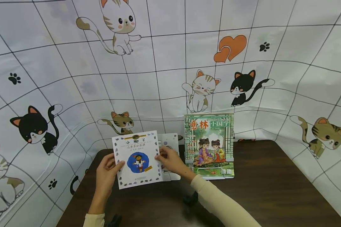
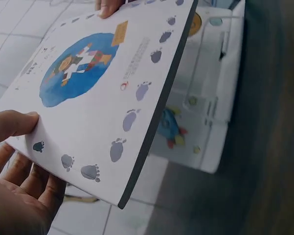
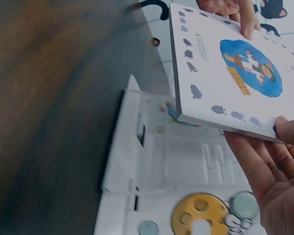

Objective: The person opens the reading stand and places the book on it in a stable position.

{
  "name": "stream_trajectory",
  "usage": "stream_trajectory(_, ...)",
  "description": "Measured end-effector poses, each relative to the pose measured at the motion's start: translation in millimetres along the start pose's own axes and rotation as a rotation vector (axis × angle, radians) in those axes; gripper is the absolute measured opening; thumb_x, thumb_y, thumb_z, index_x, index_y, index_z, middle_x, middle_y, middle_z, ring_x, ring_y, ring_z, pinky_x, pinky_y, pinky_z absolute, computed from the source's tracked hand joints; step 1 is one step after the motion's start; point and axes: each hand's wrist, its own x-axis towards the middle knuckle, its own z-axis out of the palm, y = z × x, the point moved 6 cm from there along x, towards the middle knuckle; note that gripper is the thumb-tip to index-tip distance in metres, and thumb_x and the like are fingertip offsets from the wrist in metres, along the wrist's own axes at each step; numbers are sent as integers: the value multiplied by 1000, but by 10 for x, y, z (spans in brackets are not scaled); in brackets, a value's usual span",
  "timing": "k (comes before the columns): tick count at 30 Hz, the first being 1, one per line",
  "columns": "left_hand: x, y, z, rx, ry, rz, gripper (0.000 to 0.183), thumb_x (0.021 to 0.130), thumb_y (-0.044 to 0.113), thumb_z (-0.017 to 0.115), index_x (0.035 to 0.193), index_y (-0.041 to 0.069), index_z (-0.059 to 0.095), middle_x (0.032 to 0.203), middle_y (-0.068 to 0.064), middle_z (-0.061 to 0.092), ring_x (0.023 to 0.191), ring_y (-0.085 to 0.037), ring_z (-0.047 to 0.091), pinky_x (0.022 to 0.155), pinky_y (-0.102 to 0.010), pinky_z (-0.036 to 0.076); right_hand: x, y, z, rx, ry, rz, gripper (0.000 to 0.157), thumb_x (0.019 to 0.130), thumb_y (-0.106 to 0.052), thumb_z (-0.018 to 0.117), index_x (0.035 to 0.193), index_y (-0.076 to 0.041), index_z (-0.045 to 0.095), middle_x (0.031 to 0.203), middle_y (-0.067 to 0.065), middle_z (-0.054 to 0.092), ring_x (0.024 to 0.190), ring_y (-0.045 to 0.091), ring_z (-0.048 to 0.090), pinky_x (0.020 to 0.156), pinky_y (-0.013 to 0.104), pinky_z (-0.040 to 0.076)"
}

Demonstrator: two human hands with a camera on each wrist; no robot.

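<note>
Both hands hold a white picture book (image 1: pixel 137 162), its cover bordered by small footprints around a blue patch with a figure. At the book's left edge, my left hand (image 1: pixel 105 173) pinches it, thumb on the cover and fingers underneath. My right hand (image 1: pixel 172 161) grips the right edge the same way. The book is tilted and raised in front of a white bookstand (image 1: pixel 170 142), hiding much of it. In the right wrist view the stand (image 3: pixel 151 176) shows slots, clips and a yellow cartoon shape; the book (image 3: pixel 210 93) is above it.
To the right, a green illustrated magazine (image 1: pixel 208 145) stands upright behind a clear front holder. The dark wooden table (image 1: pixel 261 186) extends to the right and towards the front. A white grid-patterned sheet with cartoon cats (image 1: pixel 170 88) hangs close behind and at both sides.
</note>
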Motion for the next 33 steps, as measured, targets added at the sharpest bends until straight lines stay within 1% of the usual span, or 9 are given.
stream_trajectory(3, 41, 78, 74, -14, -9, 30, 46, 96, 1, 77, 139, 6, 60, 105, 10, 76, 88, -6, 70, 71, -21, 59, 11, -40, -105, -7, 23, -24, 32, 107, -15, 66, 134, 3, 63, 113, 21, 75, 103, 35, 75, 75, 47, 66)
stream_trajectory(8, 99, 220, 171, -1, -19, 80, 46, 95, 3, 79, 138, 6, 61, 117, -7, 77, 91, -5, 71, 73, -21, 59, 30, -150, -266, -147, 80, -111, 20, 105, -14, 68, 121, -1, 67, 105, 17, 79, 96, 30, 78, 77, 32, 60)
stream_trajectory(12, 170, 307, 243, 12, -32, 112, 47, 96, 6, 79, 139, 6, 61, 120, -12, 76, 91, -4, 69, 73, -21, 58, 39, -215, -370, -207, 120, -130, 19, 104, -12, 69, 120, -2, 67, 106, 17, 80, 100, 32, 78, 76, 31, 61)
stream_trajectory(15, 235, 364, 301, 17, -32, 142, 45, 96, 6, 80, 138, 6, 63, 120, -12, 76, 91, -4, 69, 73, -21, 57, 48, -259, -447, -201, 149, -111, 23, 104, -12, 70, 123, -1, 67, 109, 18, 79, 106, 34, 77, 77, 37, 63)
stream_trajectory(18, 292, 415, 371, 12, -30, 178, 42, 95, 4, 80, 135, 6, 64, 117, -10, 76, 90, -6, 69, 73, -22, 56, 62, -284, -530, -203, 187, -101, 26, 102, -12, 72, 125, -2, 66, 111, 17, 79, 108, 34, 77, 83, 44, 63)
stream_trajectory(22, 357, 461, 465, -11, -35, 204, 41, 95, 4, 80, 133, 3, 64, 120, -15, 76, 91, -4, 68, 73, -21, 55, 88, -305, -625, -236, 240, -129, 28, 101, -11, 74, 125, -1, 65, 111, 18, 78, 107, 35, 76, 86, 50, 63)
stream_trajectory(25, 381, 489, 517, -37, -35, 207, 41, 95, 5, 80, 133, 3, 65, 124, -22, 74, 92, -4, 68, 73, -21, 54, 111, -316, -668, -265, 264, -140, 29, 100, -10, 75, 125, -2, 64, 113, 19, 78, 107, 34, 76, 86, 49, 63)
stream_trajectory(30, 416, 481, 595, -80, -41, 223, 41, 95, 2, 80, 133, 2, 65, 121, -18, 75, 92, -6, 68, 75, -21, 55, 106, -350, -727, -304, 296, -149, 32, 98, -7, 76, 127, -1, 63, 113, 20, 78, 107, 34, 76, 88, 48, 63)
stream_trajectory(33, 444, 437, 638, -94, -45, 222, 40, 94, 0, 80, 130, 1, 65, 117, -11, 76, 92, -7, 69, 76, -21, 56, 103, -341, -745, -314, 305, -159, 31, 99, -6, 75, 126, -1, 62, 113, 20, 77, 107, 34, 76, 90, 48, 64)
